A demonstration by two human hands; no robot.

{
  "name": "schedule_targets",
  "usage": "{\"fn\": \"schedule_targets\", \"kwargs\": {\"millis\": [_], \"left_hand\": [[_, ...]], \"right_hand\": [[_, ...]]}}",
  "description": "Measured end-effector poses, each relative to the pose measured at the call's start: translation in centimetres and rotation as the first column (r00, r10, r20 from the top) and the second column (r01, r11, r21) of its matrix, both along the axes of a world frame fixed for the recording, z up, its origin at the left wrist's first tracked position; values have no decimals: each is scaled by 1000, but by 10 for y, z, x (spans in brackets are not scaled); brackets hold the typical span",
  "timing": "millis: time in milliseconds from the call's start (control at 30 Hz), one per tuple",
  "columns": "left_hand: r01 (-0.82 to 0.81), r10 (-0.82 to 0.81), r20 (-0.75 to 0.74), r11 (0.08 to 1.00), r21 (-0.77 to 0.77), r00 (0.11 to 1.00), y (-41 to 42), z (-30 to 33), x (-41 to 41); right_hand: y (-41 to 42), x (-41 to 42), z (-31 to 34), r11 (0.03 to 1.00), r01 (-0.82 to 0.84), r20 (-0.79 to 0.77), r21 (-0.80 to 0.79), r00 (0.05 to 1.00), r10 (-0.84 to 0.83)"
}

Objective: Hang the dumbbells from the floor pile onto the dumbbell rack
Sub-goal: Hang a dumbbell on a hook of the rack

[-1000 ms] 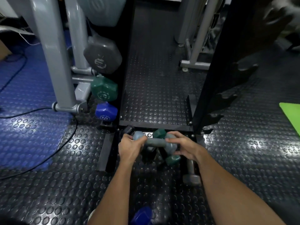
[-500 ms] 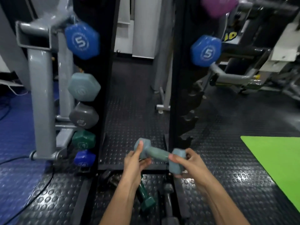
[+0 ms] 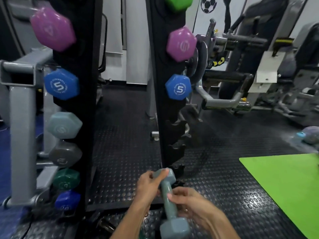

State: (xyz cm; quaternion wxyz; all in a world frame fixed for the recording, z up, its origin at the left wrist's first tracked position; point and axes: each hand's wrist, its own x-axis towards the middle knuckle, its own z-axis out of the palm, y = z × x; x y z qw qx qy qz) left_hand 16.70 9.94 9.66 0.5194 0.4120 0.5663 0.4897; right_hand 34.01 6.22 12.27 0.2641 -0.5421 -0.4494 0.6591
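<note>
Dumbbell (image 3: 170, 202), grey-green, hangs in the air low before the rack (image 3: 170, 107), one head up by the right post, the other near the camera. Left hand (image 3: 148, 185) curls over the upper head; right hand (image 3: 191, 204) pinches the handle. It is likely small but dense and rigid, its coating smooth, so the handle looks the surest hold. Empty hooks (image 3: 176, 149) jut from the right post just above, under the blue 5 (image 3: 178, 87). Open floor (image 3: 124, 144) lies between the posts; a green mat (image 3: 283, 183) lies well to the right.

Black studded rubber floor (image 3: 215, 152); green mat (image 3: 284, 187); grey machines (image 3: 241, 69).
</note>
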Motion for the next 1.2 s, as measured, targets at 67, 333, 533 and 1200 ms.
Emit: {"fn": "schedule_targets", "kwargs": {"millis": [67,333,533,1200], "left_hand": [[4,-4,-47,1000,13,999,0,7,4],[115,-115,11,993,-8,993,-18,10,8],[223,-219,255,975,12,942,-61,9,9],[-121,60,291,973,198,955,24,143,85]], "right_hand": [[3,-1,-6,998,43,21,36,999,-44],[0,-9,-12,938,334,-113,89,939,-324],[6,12,12,807,589,-356,33,762,-541],[130,20,183,718,553,-163,423,826,-540]]}}
